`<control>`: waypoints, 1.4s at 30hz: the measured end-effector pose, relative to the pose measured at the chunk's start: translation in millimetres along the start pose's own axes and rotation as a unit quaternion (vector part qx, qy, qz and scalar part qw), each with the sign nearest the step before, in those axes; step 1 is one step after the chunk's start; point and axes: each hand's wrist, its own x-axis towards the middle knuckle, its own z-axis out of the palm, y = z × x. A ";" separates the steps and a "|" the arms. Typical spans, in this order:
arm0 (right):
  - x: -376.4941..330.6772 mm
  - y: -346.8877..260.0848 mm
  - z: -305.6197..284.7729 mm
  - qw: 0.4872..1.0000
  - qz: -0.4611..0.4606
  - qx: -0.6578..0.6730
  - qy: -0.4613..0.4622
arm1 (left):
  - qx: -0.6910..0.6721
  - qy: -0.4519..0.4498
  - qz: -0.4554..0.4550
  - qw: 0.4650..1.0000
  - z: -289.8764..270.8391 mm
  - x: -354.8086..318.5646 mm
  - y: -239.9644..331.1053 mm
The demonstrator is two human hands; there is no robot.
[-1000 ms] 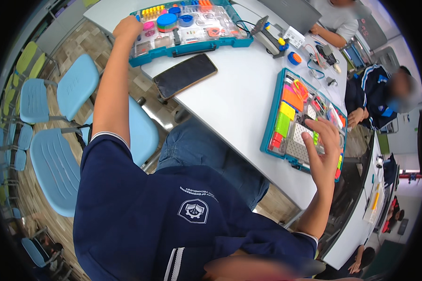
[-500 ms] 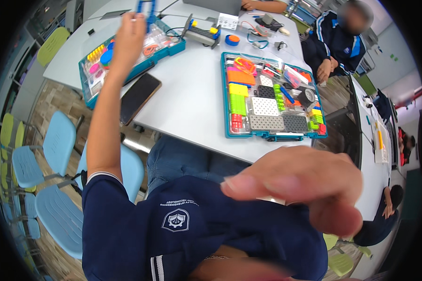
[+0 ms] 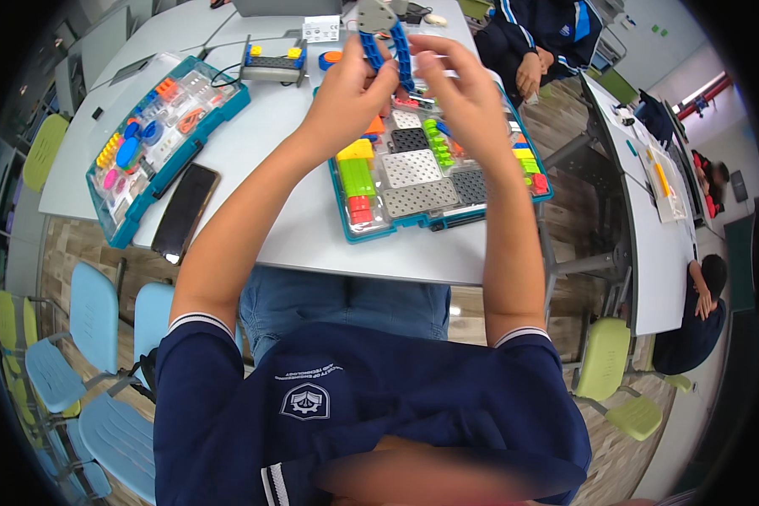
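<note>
My left hand (image 3: 350, 101) is closed around a blue and grey plastic construction piece (image 3: 378, 17). Two blue studded beams run down from its grey holed top, one of them partly behind my fingers. Beside it, my right hand (image 3: 465, 94) has its fingers curved and apart, the tips right at the right-hand beam; whether they touch it I cannot make out. Both hands are above the far part of an open teal-edged parts tray (image 3: 413, 221). It holds sorted building pieces in white, grey, black, green, yellow and red, some hidden by my hands and forearms.
A second parts tray (image 3: 116, 232) lies at the left, with a black phone (image 3: 185, 211) beside it. Farther back on the white table (image 3: 287, 240) are a small grey and yellow assembly (image 3: 274, 63) and an orange and blue round piece (image 3: 331, 59). A person (image 3: 541, 34) sits at the far right.
My left hand has brought the blue piece right, from above the left tray to above the right one. My right hand has moved from close to the camera up to the piece. The view has shifted.
</note>
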 end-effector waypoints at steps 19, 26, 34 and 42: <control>-0.7 36.4 -34.5 0.981 0.097 -0.028 0.165 | 0.197 -0.078 0.034 0.977 15.3 12.7 50.1; -5.7 45.4 -55.0 0.923 0.155 0.337 0.105 | -0.338 -0.404 0.007 0.850 47.5 -48.0 119.2; -7.0 64.8 -58.4 0.892 0.155 0.423 0.032 | -0.400 -0.405 0.015 0.822 49.0 -74.6 118.3; -8.1 70.4 -41.5 0.905 0.174 0.388 0.012 | -0.422 -0.391 0.016 0.818 46.7 -83.7 110.1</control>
